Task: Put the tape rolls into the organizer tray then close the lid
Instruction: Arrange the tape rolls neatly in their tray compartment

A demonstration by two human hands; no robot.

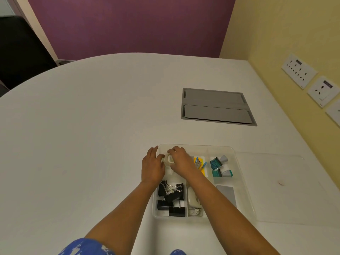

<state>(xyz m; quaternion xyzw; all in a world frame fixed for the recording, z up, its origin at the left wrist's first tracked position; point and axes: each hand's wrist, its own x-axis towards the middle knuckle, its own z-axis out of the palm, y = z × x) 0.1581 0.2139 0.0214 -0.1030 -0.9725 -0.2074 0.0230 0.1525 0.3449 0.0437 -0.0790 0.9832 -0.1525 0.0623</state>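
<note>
A clear plastic organizer tray (237, 163) sits on the white table near me. Its clear lid (276, 184) lies flat on the table to the tray's right. My right hand (181, 161) is over the tray's far-left compartment, fingers curled around a small white tape roll (170, 159). My left hand (152, 167) rests at the tray's left edge, fingers spread and touching the same roll from the left. A second pale roll (169, 170) shows just below, partly hidden by both hands.
Other compartments hold black binder clips (170, 196), a white stapler (193, 198), yellow and blue sticky tabs (199, 162), teal stamps (219, 165) and a grey pad (227, 195). A grey cable hatch (217, 107) is set into the table farther back. Wall sockets (299, 70) line the right wall.
</note>
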